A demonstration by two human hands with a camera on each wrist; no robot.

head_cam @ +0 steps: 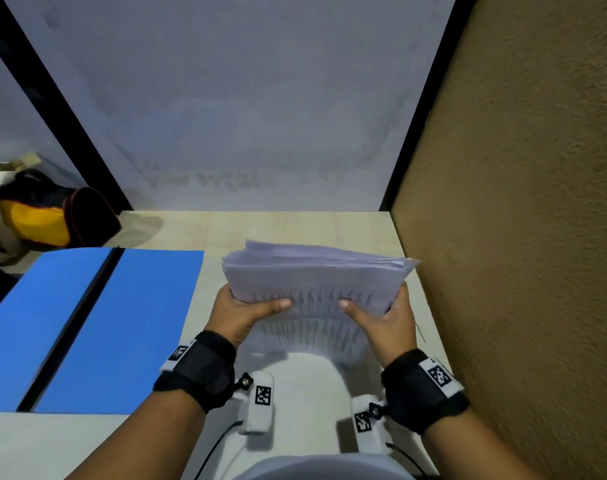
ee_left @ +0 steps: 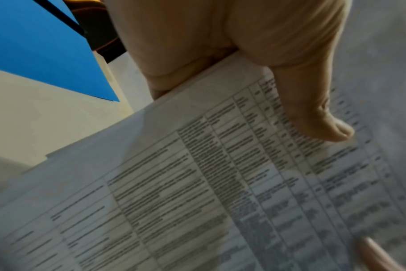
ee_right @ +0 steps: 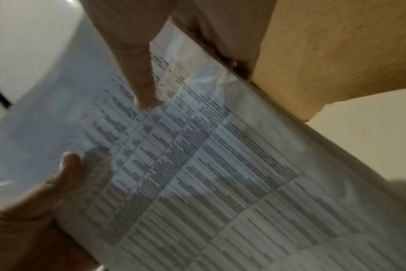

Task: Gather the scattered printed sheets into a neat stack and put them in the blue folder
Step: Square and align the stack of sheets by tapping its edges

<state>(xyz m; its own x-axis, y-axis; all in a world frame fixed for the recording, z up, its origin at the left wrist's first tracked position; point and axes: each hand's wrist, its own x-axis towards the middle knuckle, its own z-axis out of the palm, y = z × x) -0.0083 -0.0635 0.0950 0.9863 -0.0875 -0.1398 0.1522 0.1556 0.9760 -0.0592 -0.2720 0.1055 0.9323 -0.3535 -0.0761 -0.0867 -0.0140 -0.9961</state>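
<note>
On the pale desk (head_cam: 295, 226), beside the open blue folder (head_cam: 129, 323), left hand (head_cam: 241, 311) and right hand (head_cam: 381, 317) grip the sheets (head_cam: 312, 275) upright, thumbs in front, squaring them. Next, I'd guess: carry them left onto the folder.

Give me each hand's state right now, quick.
Left hand: grips the left edge of the sheets, thumb on top.
Right hand: grips the sheets' right edge, thumb on top.

Printed sheets (head_cam: 312, 292): text blurred, unreadable
</note>
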